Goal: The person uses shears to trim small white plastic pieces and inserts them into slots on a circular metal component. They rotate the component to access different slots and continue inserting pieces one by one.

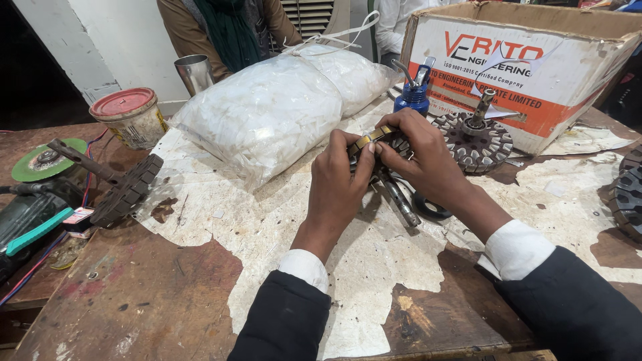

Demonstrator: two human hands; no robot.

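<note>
My left hand (341,177) and my right hand (420,150) meet over the middle of the worn table (167,294). Both grip a dark slotted metal rotor (381,144) with a shaft (400,199) that points down toward me. The fingers of both hands press a thin yellowish strip (370,139) against the rotor's rim. Most of the rotor is hidden behind my fingers. A black rubber ring (428,207) lies on the table just under my right wrist.
A big clear bag of white pieces (267,110) lies behind my hands. At right stand a second rotor (476,137), a blue oil can (413,93) and a cardboard box (535,60). Left: another rotor (124,187), a red-lidded tin (130,117), an angle grinder (37,194). People stand behind the table.
</note>
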